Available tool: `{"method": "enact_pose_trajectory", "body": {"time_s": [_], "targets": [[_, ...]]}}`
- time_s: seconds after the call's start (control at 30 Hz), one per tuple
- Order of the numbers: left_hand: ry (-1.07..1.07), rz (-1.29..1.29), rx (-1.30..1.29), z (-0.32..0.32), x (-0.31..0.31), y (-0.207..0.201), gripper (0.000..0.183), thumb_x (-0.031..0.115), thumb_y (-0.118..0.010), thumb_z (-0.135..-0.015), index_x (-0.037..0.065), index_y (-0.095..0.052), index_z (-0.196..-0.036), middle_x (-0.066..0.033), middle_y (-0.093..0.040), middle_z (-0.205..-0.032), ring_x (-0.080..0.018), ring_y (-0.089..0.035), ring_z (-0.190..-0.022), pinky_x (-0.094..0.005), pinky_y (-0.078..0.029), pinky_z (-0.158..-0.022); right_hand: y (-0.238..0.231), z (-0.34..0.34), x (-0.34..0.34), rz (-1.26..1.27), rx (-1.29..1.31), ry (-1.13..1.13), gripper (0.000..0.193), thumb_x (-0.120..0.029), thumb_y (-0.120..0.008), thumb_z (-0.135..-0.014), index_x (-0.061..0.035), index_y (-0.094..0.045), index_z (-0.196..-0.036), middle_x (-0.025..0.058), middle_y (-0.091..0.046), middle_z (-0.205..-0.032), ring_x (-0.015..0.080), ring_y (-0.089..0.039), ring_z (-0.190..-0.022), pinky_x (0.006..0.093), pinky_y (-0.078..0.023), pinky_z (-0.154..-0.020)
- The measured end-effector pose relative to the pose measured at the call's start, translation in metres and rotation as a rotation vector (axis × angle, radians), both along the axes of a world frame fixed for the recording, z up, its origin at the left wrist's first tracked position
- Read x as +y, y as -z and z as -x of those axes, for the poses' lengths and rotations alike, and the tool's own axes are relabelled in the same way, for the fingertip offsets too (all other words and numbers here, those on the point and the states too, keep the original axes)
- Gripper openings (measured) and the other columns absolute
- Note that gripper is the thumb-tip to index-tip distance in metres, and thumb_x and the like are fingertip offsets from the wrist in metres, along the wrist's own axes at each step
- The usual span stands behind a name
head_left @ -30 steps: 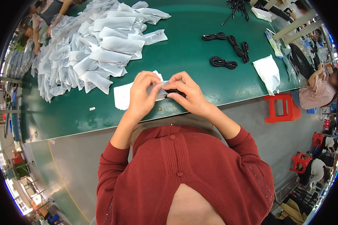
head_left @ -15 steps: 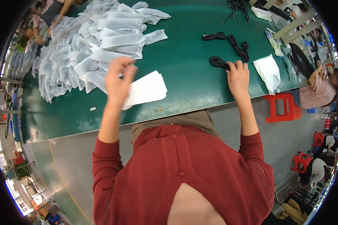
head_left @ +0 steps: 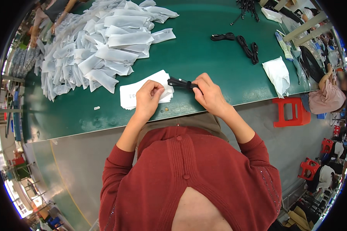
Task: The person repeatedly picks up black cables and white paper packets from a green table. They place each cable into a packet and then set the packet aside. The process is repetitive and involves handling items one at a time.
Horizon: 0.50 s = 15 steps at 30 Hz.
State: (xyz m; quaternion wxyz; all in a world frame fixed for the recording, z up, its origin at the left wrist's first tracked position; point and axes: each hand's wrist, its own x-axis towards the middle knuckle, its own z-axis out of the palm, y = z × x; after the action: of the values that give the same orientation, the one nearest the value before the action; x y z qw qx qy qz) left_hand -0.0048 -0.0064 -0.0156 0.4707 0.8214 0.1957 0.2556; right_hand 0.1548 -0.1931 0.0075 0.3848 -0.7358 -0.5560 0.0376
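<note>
My right hand [head_left: 212, 94] grips one end of a coiled black cable [head_left: 180, 83], bundled at its middle. The cable's other end reaches over the right edge of a stack of flat white bags [head_left: 129, 92] lying on the table. Above this stack is my left hand [head_left: 149, 98], its fingers curled and thumb and forefinger pinched together. Whether a bag is caught between those fingertips cannot be made out. Farther right lie two more coiled black cables, a short one [head_left: 222, 36] and a longer one [head_left: 247, 50].
A large heap of filled whitish bags [head_left: 119, 38] covers the far left of the green table [head_left: 196, 46]. Loose black cables [head_left: 247, 9] lie at the far edge. A white plastic bag [head_left: 277, 76] rests at right, above a red stool [head_left: 292, 111]. Other people sit nearby.
My right hand has lifted a coiled cable off the table and brought it left to the white stack. My left hand has moved right and down from the heap to the stack.
</note>
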Motion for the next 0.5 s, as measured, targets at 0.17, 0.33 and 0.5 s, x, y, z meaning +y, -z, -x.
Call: {"method": "enact_pose_trajectory", "body": {"time_s": [0.17, 0.33, 0.5], "targets": [[-0.01, 0.086, -0.024, 0.001, 0.001, 0.0, 0.006, -0.002, -0.068, -0.085, 0.0, -0.062, -0.086, -0.0053, -0.058, -0.079, -0.0125, -0.05, -0.067, -0.0262, -0.044, -0.065, -0.001, 0.002, -0.001, 0.093, -0.19, -0.075, 0.023, -0.01, -0.068, -0.084, 0.0004, -0.057, -0.1, 0.0146, -0.05, -0.099, 0.0332, -0.061, -0.071, 0.043, -0.051, -0.065], [0.08, -0.008, -0.086, 0.002, -0.001, -0.006, 0.007, -0.003, -0.067, -0.084, -0.001, -0.061, -0.087, -0.0077, -0.06, -0.084, -0.0158, -0.054, -0.071, -0.0273, -0.046, -0.067, -0.007, 0.005, -0.001, 0.07, -0.272, -0.109, 0.026, -0.01, -0.071, -0.081, 0.0004, -0.058, -0.1, 0.0134, -0.05, -0.098, 0.0302, -0.062, -0.075, 0.0422, -0.051, -0.065], [0.15, -0.13, -0.095, 0.004, -0.003, -0.017, 0.011, -0.005, -0.067, -0.08, -0.001, -0.059, -0.087, -0.011, -0.061, -0.09, -0.0243, -0.058, -0.077, -0.0327, -0.049, -0.069, -0.013, 0.008, 0.002, -0.002, -0.274, -0.149, 0.026, -0.011, -0.071, -0.083, 0.0014, -0.06, -0.104, 0.0135, -0.052, -0.099, 0.0289, -0.061, -0.077, 0.0399, -0.051, -0.068]]}}
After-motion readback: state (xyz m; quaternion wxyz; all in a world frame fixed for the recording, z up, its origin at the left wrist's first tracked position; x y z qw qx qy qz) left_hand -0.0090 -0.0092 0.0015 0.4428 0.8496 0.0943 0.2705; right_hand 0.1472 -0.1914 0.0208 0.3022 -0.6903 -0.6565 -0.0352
